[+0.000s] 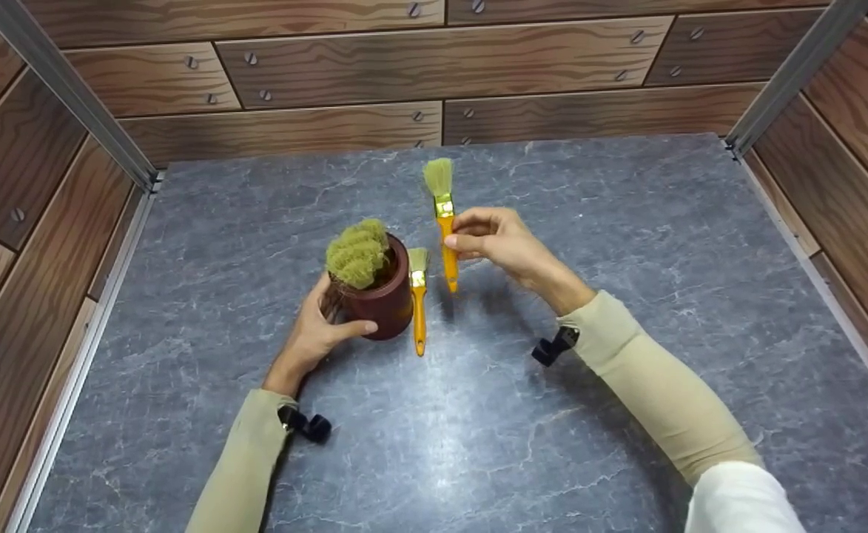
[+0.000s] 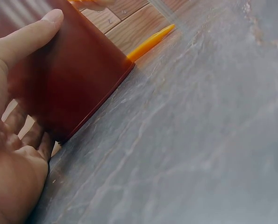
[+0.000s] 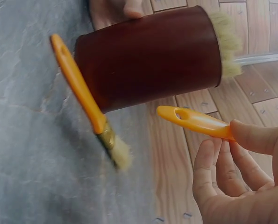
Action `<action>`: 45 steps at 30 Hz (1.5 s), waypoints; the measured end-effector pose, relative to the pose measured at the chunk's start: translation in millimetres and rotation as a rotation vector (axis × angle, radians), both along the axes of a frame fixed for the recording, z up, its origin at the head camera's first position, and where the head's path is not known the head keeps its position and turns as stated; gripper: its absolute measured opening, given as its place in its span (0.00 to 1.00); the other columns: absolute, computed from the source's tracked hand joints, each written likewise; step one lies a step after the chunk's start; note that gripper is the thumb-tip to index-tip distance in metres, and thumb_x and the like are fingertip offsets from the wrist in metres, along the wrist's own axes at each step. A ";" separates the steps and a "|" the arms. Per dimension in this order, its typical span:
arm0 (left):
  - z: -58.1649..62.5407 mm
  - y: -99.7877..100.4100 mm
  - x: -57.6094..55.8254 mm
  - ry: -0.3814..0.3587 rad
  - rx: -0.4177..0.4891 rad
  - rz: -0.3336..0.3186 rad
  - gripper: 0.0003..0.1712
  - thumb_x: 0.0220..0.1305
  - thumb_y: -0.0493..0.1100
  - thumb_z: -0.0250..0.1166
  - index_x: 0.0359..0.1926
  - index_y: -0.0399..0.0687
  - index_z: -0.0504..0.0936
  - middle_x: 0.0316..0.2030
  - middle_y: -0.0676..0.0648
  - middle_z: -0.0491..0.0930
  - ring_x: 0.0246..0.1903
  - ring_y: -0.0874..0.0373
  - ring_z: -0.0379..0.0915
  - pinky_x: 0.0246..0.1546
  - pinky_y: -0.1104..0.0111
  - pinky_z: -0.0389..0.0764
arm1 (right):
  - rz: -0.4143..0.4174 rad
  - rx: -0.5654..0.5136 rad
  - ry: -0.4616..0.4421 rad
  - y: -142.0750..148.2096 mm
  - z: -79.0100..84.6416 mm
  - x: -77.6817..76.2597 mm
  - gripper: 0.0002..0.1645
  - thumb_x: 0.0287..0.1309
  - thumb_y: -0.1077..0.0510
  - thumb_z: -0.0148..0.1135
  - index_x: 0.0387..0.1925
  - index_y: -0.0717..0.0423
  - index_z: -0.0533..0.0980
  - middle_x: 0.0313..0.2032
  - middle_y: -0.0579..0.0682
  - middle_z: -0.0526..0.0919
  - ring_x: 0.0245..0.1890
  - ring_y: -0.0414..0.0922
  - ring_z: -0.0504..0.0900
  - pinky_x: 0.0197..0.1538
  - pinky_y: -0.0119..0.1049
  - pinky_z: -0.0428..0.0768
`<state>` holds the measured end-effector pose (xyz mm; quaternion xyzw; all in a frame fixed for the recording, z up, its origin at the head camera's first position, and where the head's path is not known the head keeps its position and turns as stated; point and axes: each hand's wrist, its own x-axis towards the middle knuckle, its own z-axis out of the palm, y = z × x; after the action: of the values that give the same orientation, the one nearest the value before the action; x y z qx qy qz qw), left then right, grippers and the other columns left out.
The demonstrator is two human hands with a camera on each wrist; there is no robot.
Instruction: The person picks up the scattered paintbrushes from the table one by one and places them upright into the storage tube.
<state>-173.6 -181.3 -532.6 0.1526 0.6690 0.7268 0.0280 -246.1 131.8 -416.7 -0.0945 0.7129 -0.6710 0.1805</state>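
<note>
A dark red-brown cylindrical cup (image 1: pixel 383 311) stands on the table left of centre, with bushy yellow-green bristle heads (image 1: pixel 358 255) filling its mouth. Thumb and fingers of my left hand (image 1: pixel 309 332) hold the cup's side; in the left wrist view the thumb lies across its wall (image 2: pixel 78 70). My right hand (image 1: pixel 506 248) pinches a paintbrush (image 1: pixel 448 240) by its orange handle, bristles pointing away from me, above the table. Another orange-handled paintbrush (image 1: pixel 419 307) lies just right of the cup. In the right wrist view, the held brush's handle end (image 3: pixel 195 122) shows.
The grey marbled table (image 1: pixel 434 437) is bordered by wood-plank-patterned walls (image 1: pixel 434 70) at the back and both sides. Metal corner posts (image 1: pixel 71 96) rise at the back corners. A small black camera (image 1: pixel 308 426) sits on the left wrist, another camera (image 1: pixel 554 346) on the right.
</note>
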 end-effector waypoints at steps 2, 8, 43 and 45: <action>-0.1 -0.2 0.1 -0.005 0.008 -0.001 0.60 0.54 0.29 0.82 0.83 0.58 0.62 0.77 0.50 0.71 0.79 0.55 0.61 0.82 0.64 0.61 | 0.001 0.004 0.030 -1.0 5.6 1.7 0.10 0.67 0.67 0.70 0.49 0.64 0.83 0.42 0.51 0.90 0.43 0.46 0.89 0.57 0.47 0.90; -0.7 -1.0 -1.9 0.017 0.020 -0.010 0.59 0.53 0.27 0.82 0.82 0.55 0.64 0.76 0.47 0.71 0.79 0.52 0.62 0.82 0.62 0.63 | 0.029 -0.014 0.100 -6.8 25.6 8.2 0.12 0.69 0.66 0.69 0.52 0.66 0.84 0.44 0.53 0.91 0.44 0.47 0.89 0.58 0.49 0.89; 1.3 -0.4 0.5 -0.019 -0.024 0.000 0.61 0.54 0.33 0.84 0.83 0.63 0.61 0.78 0.54 0.68 0.80 0.58 0.60 0.82 0.64 0.62 | 0.106 -0.026 0.310 -51.1 59.3 20.4 0.11 0.69 0.64 0.71 0.51 0.60 0.87 0.45 0.55 0.91 0.44 0.47 0.90 0.56 0.43 0.90; 1.1 -0.3 0.6 -0.016 -0.023 0.000 0.62 0.54 0.32 0.84 0.83 0.63 0.61 0.78 0.54 0.68 0.80 0.57 0.60 0.82 0.62 0.62 | 0.112 -0.033 0.324 -52.8 59.7 20.5 0.11 0.69 0.64 0.70 0.51 0.60 0.87 0.45 0.56 0.91 0.44 0.48 0.90 0.56 0.43 0.90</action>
<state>-173.0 -181.6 -531.5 0.1464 0.6771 0.7203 0.0350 -225.6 79.0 -357.0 -0.2439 0.7152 -0.6475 0.0985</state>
